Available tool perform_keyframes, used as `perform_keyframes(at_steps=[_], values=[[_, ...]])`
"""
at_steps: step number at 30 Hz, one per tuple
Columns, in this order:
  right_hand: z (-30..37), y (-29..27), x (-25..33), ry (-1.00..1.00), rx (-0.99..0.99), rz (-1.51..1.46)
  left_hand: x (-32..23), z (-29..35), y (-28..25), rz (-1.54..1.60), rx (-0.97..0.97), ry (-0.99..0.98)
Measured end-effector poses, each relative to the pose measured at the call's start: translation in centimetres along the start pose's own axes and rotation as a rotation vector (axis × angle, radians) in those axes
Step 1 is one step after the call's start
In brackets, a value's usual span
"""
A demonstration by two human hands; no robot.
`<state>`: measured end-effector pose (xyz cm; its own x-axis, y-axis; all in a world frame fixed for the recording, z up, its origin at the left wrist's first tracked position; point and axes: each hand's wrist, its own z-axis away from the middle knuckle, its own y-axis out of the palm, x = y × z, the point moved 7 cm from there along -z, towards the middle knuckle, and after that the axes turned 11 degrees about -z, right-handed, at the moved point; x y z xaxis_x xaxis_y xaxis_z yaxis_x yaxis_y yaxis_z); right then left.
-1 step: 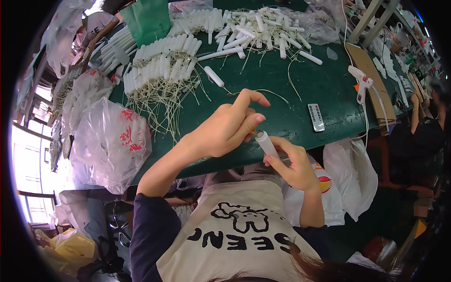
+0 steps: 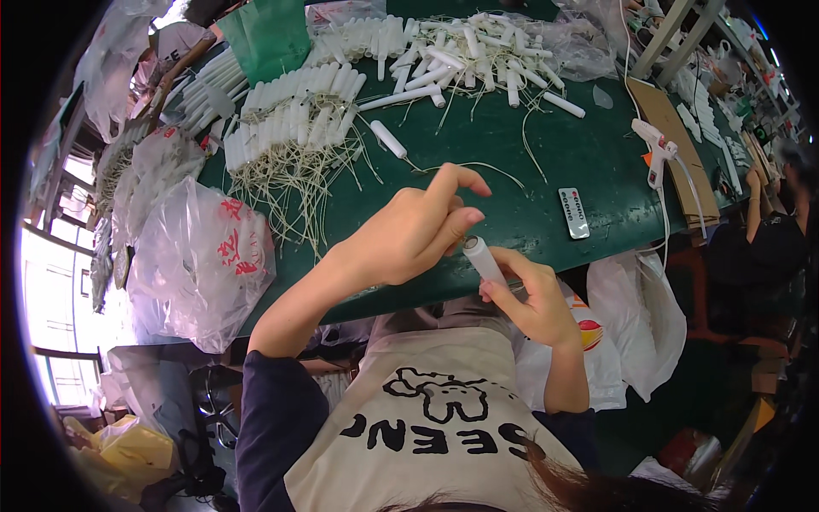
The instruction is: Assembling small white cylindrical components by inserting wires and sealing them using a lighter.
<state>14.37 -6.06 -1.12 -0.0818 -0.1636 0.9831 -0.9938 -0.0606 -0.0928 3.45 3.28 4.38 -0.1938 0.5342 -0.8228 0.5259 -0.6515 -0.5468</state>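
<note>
A short white tube [image 2: 484,261] with an open upper end is held by my right hand [image 2: 533,299], thumb and fingers closed around its lower part. At that open end is my left hand [image 2: 418,230], its thumb and lower fingers pinched together. Whatever sits between those fingertips is hidden. The index finger of this hand arches up, apart from the thumb. A single white tube [image 2: 389,139] with a thin pale wire lies on the green table [image 2: 478,179] beyond my hands.
Rows of wired white tubes [image 2: 294,107] lie at left, with a loose heap [image 2: 478,55] behind. A clear plastic bag [image 2: 200,264] sits at the left edge. To the right are a small remote control [image 2: 574,213], a white glue gun [image 2: 653,154] and cardboard [image 2: 674,162].
</note>
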Motion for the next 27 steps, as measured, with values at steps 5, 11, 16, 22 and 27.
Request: perform_keyframes(at_steps=[5, 11, 16, 22, 27], values=[[-0.1, -0.3, 0.0, -0.037, -0.041, 0.088, -1.3, -0.2, -0.2, -0.394, -0.029, 0.200], [-0.2, -0.4, 0.4, -0.081, -0.072, 0.119, -1.0, -0.4, -0.3, -0.405, -0.025, 0.163], [-0.3, -0.1, 0.6, -0.104, -0.087, 0.195, -1.3, -0.5, 0.4, -0.583, -0.017, 0.235], [-0.3, 0.0, 0.0, -0.171, -0.106, 0.260, -1.5, -1.0, 1.0, -0.655, -0.035, 0.254], [-0.3, 0.7, -0.6, -0.130, 0.004, 0.299, -1.1, -1.2, 1.6, -0.587, 0.053, 0.230]])
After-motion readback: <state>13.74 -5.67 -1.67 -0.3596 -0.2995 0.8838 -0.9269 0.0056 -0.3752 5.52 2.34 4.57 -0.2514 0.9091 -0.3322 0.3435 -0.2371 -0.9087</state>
